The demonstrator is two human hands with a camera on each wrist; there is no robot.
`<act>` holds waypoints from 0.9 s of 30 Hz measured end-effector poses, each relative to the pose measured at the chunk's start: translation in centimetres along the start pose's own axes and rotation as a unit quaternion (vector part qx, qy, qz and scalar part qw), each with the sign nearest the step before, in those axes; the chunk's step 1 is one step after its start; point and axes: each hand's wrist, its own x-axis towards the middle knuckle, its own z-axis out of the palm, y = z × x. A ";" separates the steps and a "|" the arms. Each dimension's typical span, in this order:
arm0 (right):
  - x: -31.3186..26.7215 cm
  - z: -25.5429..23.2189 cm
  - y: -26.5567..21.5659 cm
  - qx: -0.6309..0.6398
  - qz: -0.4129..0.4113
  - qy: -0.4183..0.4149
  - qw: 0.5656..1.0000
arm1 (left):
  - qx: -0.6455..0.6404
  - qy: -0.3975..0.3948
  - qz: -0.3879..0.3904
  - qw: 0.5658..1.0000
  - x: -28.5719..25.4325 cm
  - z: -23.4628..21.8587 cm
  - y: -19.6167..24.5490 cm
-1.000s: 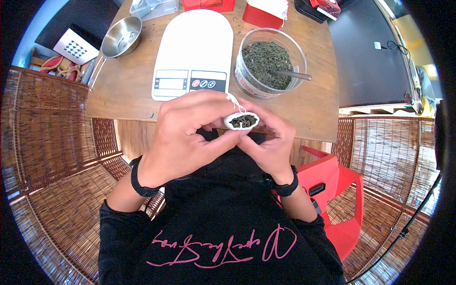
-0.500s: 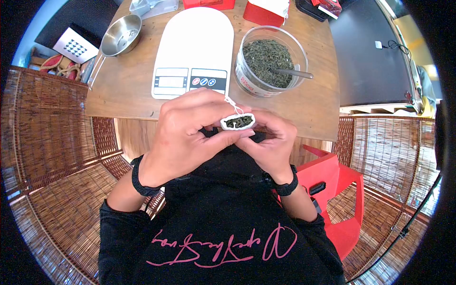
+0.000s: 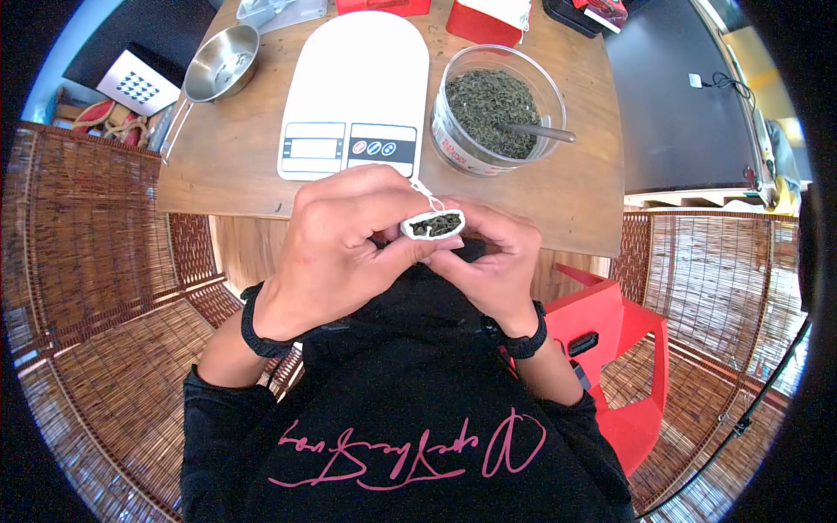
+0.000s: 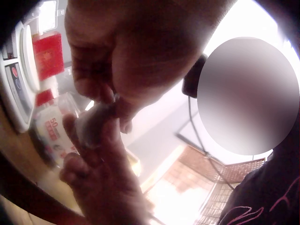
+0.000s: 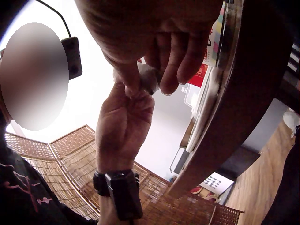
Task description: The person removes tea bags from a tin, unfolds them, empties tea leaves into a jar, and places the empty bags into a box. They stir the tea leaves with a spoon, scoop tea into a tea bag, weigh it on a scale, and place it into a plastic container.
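Observation:
A small white drawstring tea bag (image 3: 433, 226) is held up in front of the chest, its mouth spread open and dark dried tea leaves showing inside. My left hand (image 3: 336, 248) pinches one side between thumb and fingers. From the other side my right hand (image 3: 497, 257) grips it, the two thumbs almost meeting at the near rim. A thin white string (image 3: 425, 192) rises from the far edge. In the right wrist view the body of the tea bag (image 5: 149, 78) bulges between the fingers. Just beyond the hands stands a clear tub (image 3: 445, 144) of loose tea leaves with a metal spoon (image 3: 549, 133) in it.
Behind the left hand a white kitchen scale (image 3: 357, 78) lies on the wooden table (image 3: 227, 179). A steel pan (image 3: 222, 65) sits at the far left. Red boxes (image 3: 488, 26) line the back edge. A red chair (image 3: 619, 349) stands at the right.
Both hands have shifted slightly left with the tea bag. Its mouth narrowed and tilted, and the string moved to the left. The hold stays the same.

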 end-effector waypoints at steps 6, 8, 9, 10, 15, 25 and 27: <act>0.0 0.1 0.1 0.007 0.002 0.002 1.000 | 0.012 0.002 -0.008 1.000 0.0 0.0 0.2; -0.1 0.3 0.0 0.020 0.020 0.001 1.000 | 0.012 0.001 -0.009 1.000 0.0 0.0 0.1; -0.1 0.3 0.0 0.032 0.037 0.000 0.999 | 0.012 -0.001 -0.010 1.000 -0.1 0.0 0.1; -0.1 0.3 -0.1 0.032 0.037 0.000 0.999 | 0.012 0.000 -0.010 1.000 -0.1 0.0 0.1; -0.2 0.0 0.1 0.012 0.032 -0.011 0.999 | -0.014 -0.016 -0.051 0.998 -0.1 0.1 -0.3; 0.0 -0.3 0.1 0.005 0.002 0.018 1.000 | -0.038 -0.028 -0.066 0.997 0.0 -0.4 -0.5; 0.2 -0.3 -0.2 -0.015 -0.015 0.024 0.999 | -0.042 -0.021 -0.056 0.997 -0.2 -0.3 -0.7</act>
